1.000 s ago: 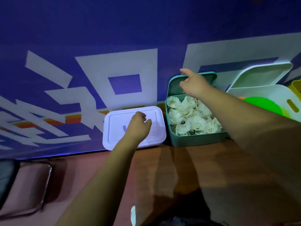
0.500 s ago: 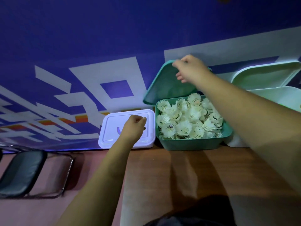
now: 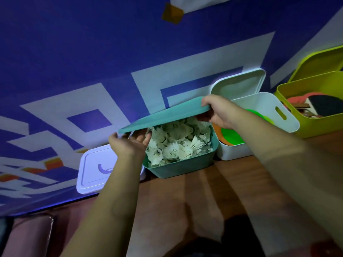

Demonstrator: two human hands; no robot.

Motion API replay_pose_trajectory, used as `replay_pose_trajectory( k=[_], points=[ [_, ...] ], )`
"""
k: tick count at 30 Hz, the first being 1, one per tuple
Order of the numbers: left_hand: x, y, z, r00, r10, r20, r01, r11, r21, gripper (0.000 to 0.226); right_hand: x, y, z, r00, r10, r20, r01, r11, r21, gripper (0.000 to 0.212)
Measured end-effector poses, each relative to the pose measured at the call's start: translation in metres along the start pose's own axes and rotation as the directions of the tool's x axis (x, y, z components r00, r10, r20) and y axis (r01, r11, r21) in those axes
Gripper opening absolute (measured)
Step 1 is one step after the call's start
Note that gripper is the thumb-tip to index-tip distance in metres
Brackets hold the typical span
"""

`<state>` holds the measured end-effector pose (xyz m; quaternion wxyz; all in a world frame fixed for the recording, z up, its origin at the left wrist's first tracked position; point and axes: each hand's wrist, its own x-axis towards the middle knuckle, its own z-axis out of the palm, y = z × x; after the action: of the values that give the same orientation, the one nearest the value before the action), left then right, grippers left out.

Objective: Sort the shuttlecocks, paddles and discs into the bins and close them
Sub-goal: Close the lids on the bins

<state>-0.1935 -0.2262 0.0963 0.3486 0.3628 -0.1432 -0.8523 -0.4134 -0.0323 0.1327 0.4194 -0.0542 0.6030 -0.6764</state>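
Teal lid (image 3: 163, 115) hung tilted over teal bin (image 3: 181, 167), which was heaped with white shuttlecocks (image 3: 176, 143). Left hand (image 3: 128, 145) gripped lid's left corner, right hand (image 3: 219, 112) pinched its right edge. White bin (image 3: 259, 106) holding discs (image 3: 232, 136) stood just right of teal bin, closed lavender bin (image 3: 92, 169) just left.

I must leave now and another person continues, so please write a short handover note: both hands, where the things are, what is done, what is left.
Left hand holds the teal lid at its left corner, fingers underneath; right hand grips its right edge.
The lid hangs tilted over the teal bin, not seated.
Shuttlecocks fill the teal bin; discs lie in the white bin; paddles in the yellow-green bin.
Done: lavender bin closed.
Left: seat the teal lid, then close the other two; white lid and yellow-green lid lean behind them.
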Motion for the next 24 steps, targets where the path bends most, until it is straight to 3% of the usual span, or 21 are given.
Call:
replay_pose_trajectory(
  k=[2,4,6,8,10,12,17,20,24],
  points=[
    [0.000,-0.008,-0.007,0.999,0.000,-0.038,0.004,0.993,0.115,0.055,0.002,0.013,-0.011,0.998,-0.018,-0.056,0.012,0.993,-0.113,0.034],
    [0.002,-0.019,-0.016,0.995,0.035,-0.089,-0.003,0.942,0.336,0.038,0.008,0.024,-0.027,0.993,-0.072,-0.098,0.041,0.956,-0.291,0.055],
    [0.001,-0.029,-0.029,0.983,0.103,-0.150,-0.007,0.843,0.537,0.023,0.008,0.032,-0.040,0.978,-0.163,-0.128,0.070,0.842,-0.535,0.070],
    [0.003,-0.034,-0.046,0.964,0.225,-0.145,-0.031,0.630,0.776,0.025,0.008,0.042,-0.048,0.969,-0.220,-0.109,0.091,0.732,-0.675,0.063],
    [0.005,-0.034,-0.061,0.938,0.342,-0.055,-0.044,0.277,0.960,0.031,0.008,0.056,-0.053,0.973,-0.221,-0.062,0.097,0.642,-0.760,0.047],
    [0.005,-0.033,-0.074,0.927,0.375,0.022,-0.053,0.072,0.996,0.038,0.012,0.071,-0.055,0.974,-0.223,-0.045,0.089,0.557,-0.826,0.047],
    [0.003,-0.034,-0.087,0.916,0.382,0.121,-0.070,-0.143,0.987,0.056,0.016,0.098,-0.052,0.973,-0.223,-0.064,0.033,0.405,-0.914,0.053],
    [0.005,-0.036,-0.090,0.909,0.393,0.140,-0.062,-0.205,0.977,0.056,0.016,0.108,-0.048,0.963,-0.257,-0.085,0.010,0.348,-0.938,0.052],
    [0.003,-0.039,-0.089,0.921,0.377,0.099,-0.019,-0.211,0.977,0.051,0.014,0.112,-0.041,0.932,-0.343,-0.115,-0.031,0.242,-0.970,0.049]
  ],
)
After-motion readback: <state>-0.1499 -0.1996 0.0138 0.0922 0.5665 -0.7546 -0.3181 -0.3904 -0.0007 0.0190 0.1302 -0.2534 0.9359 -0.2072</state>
